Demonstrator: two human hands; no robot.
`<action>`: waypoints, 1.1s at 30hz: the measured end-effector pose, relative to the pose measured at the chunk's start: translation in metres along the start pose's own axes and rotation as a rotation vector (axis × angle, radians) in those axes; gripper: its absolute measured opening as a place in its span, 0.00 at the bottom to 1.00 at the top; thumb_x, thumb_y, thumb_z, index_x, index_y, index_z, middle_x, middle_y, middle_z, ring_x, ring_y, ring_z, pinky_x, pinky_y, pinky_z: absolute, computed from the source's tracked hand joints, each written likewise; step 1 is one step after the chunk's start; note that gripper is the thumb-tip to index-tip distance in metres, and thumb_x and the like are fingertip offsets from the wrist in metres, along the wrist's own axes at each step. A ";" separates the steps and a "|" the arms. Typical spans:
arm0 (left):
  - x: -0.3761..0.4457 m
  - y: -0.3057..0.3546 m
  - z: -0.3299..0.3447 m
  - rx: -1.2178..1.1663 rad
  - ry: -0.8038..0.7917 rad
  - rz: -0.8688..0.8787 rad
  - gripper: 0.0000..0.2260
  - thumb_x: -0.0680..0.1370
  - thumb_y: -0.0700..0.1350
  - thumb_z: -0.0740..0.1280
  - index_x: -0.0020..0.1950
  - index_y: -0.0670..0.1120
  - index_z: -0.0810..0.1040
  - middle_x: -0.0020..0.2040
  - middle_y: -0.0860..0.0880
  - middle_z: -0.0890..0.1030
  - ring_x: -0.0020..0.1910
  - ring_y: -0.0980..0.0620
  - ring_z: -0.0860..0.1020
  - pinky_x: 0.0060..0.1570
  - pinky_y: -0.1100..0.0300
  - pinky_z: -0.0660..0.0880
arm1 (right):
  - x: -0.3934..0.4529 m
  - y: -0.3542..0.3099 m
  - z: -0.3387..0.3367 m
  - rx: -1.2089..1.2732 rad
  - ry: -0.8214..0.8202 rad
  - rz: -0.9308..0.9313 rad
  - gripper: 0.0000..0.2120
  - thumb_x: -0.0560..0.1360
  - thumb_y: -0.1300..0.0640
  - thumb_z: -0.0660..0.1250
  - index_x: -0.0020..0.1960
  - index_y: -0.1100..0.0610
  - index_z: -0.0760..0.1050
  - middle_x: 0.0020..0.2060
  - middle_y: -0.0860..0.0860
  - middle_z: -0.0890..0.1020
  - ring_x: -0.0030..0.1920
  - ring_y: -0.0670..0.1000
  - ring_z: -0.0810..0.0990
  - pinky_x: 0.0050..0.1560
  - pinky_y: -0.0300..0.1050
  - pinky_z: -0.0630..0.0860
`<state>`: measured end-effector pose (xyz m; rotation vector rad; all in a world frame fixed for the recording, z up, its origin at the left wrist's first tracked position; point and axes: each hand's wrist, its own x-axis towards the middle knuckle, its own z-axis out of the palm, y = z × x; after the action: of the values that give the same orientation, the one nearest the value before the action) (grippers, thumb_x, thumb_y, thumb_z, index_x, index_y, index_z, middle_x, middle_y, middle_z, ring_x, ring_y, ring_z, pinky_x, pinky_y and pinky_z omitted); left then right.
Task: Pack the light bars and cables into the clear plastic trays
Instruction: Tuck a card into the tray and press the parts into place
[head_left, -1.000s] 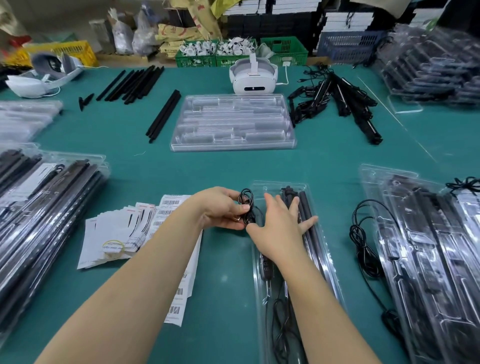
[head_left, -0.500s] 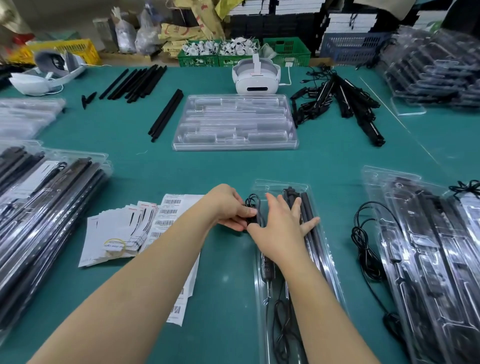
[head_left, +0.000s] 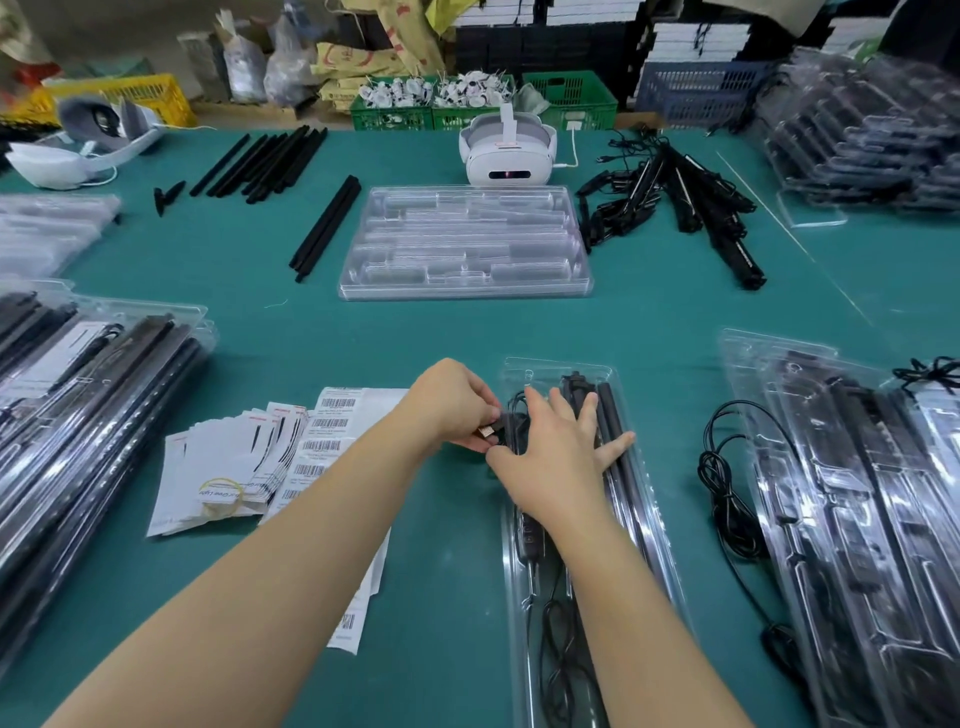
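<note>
A long, narrow clear plastic tray (head_left: 644, 457) lies on the green table (head_left: 457, 332) straight in front of the person, its length running away from the camera. Its glossy moulded walls catch the light, and a rounded tab with a hanging hole sits at its far end. In the right-hand channel lie thin black light bars (head_left: 618, 467) side by side, matte and straight. In the left channel runs a black cable (head_left: 558, 644), looped loosely at the near end, with a slim inline controller (head_left: 525, 538) on it. The left hand (head_left: 449, 402) is at the tray's left edge, its fingers curled and pinching the cable's plug (head_left: 490, 432), a small black piece with a metal tip showing. The right hand (head_left: 556, 457) lies flat across the tray with fingers straight and spread, pressing on the light bars and the coiled cable end below it. Farther back, in the middle of the table, is a wide stack of empty clear trays (head_left: 465, 244), with loose black bars (head_left: 327, 228) to its left and a heap of wired bars (head_left: 691, 202) to its right. A white headset (head_left: 508, 153) stands behind the stack. Filled trays are piled at the left (head_left: 88, 395) and the right (head_left: 852, 499), and a loose black cable (head_left: 727, 499) lies between the right pile and the tray being packed. Barcode labels (head_left: 322, 441) and printed cards (head_left: 228, 467) lie beside the left forearm.
</note>
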<state>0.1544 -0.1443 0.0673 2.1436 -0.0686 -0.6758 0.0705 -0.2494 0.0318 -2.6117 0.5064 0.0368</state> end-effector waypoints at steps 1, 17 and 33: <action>-0.001 -0.001 -0.002 -0.015 -0.019 0.000 0.10 0.79 0.31 0.67 0.41 0.41 0.82 0.36 0.43 0.82 0.35 0.45 0.82 0.47 0.50 0.84 | 0.000 0.000 0.000 -0.010 -0.001 0.002 0.36 0.75 0.41 0.64 0.79 0.48 0.57 0.80 0.53 0.54 0.80 0.61 0.37 0.68 0.78 0.32; -0.005 -0.005 -0.001 -0.136 -0.010 -0.029 0.05 0.77 0.32 0.70 0.51 0.39 0.80 0.35 0.41 0.80 0.32 0.45 0.81 0.37 0.56 0.84 | 0.001 0.001 -0.001 -0.015 -0.032 -0.006 0.38 0.74 0.43 0.64 0.80 0.49 0.54 0.81 0.53 0.52 0.79 0.61 0.36 0.68 0.79 0.33; -0.002 -0.016 0.002 -0.100 -0.010 -0.010 0.03 0.74 0.39 0.75 0.42 0.47 0.84 0.34 0.49 0.81 0.28 0.55 0.74 0.27 0.65 0.74 | -0.005 -0.007 0.002 -0.123 0.005 -0.018 0.33 0.76 0.51 0.60 0.79 0.53 0.53 0.80 0.55 0.53 0.79 0.64 0.39 0.68 0.81 0.38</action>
<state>0.1493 -0.1348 0.0549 2.0463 -0.0285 -0.6821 0.0685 -0.2408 0.0337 -2.7366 0.4974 0.0568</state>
